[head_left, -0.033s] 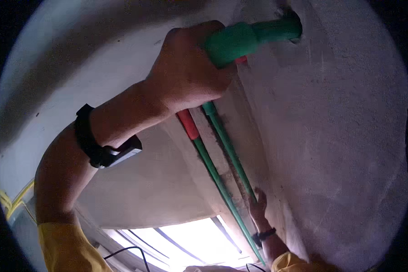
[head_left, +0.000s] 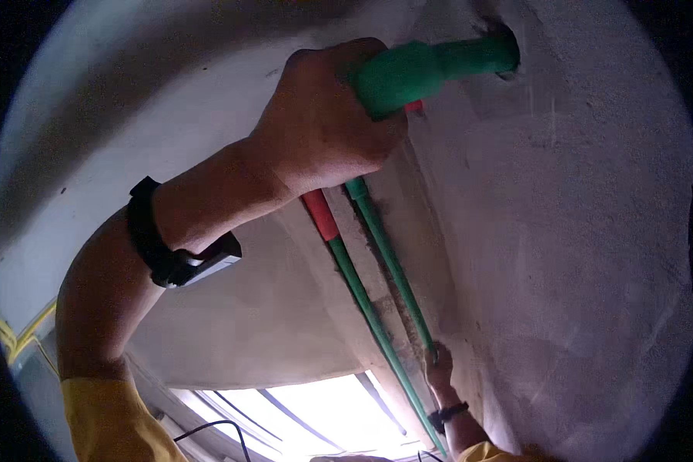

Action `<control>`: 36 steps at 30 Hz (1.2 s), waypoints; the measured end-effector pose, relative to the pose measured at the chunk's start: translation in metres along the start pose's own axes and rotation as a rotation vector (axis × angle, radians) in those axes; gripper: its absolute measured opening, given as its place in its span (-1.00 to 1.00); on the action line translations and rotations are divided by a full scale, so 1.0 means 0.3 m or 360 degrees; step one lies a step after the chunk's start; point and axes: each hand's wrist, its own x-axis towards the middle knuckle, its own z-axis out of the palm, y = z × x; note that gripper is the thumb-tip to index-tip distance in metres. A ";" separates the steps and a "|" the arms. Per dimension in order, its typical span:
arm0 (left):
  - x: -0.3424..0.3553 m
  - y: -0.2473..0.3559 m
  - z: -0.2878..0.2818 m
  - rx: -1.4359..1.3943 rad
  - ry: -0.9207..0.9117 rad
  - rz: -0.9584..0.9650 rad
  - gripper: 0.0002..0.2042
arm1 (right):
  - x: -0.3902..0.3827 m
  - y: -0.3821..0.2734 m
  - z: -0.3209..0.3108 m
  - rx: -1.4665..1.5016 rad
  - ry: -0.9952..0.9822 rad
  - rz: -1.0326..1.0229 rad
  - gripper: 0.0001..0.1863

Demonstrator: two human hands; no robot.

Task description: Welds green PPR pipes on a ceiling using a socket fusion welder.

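My left hand [head_left: 323, 115] is closed round a thick green pipe fitting [head_left: 400, 77], its fingers mostly hidden behind the fist. From that fitting, a short green pipe [head_left: 477, 58] runs into a hole in the wall. Below the fist a long green pipe [head_left: 389, 258] slopes away along a groove. Further down, my right hand [head_left: 440, 366] is closed round its lower part. Beside it runs a second green pipe [head_left: 366, 304] with a red sleeve [head_left: 321, 215] at its upper end; neither hand appears to hold this one.
A rough plastered wall [head_left: 562, 254] fills the right side. A bright barred window [head_left: 308, 412] lies at the bottom. Yellow cables [head_left: 27, 335] hang at the far left, and a black cable [head_left: 223, 423] loops near the window. Each wrist wears a black strap [head_left: 142, 231].
My right hand's fingers, raised and apart beside the long pipe before, are now folded round it. My left hand and the fitting have shifted slightly to the right.
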 end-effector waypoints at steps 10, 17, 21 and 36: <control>-0.008 0.024 0.013 0.0061 0.0103 -0.0031 -0.75 | -0.001 0.164 0.172 0.0043 -0.0333 -0.0006 -0.61; -0.002 -0.009 0.012 0.0141 0.0055 0.0045 -0.68 | 0.057 0.133 0.163 0.0087 -0.0375 0.0067 -0.58; 0.012 0.007 -0.004 -0.0593 -0.0152 -0.0203 -0.59 | 0.023 0.270 0.204 -0.0205 -0.0335 -0.0499 -0.62; -0.010 -0.010 -0.098 -0.0343 -0.0057 -0.0032 -0.60 | 0.196 -0.366 -0.108 -0.0663 -0.0860 0.0082 -0.40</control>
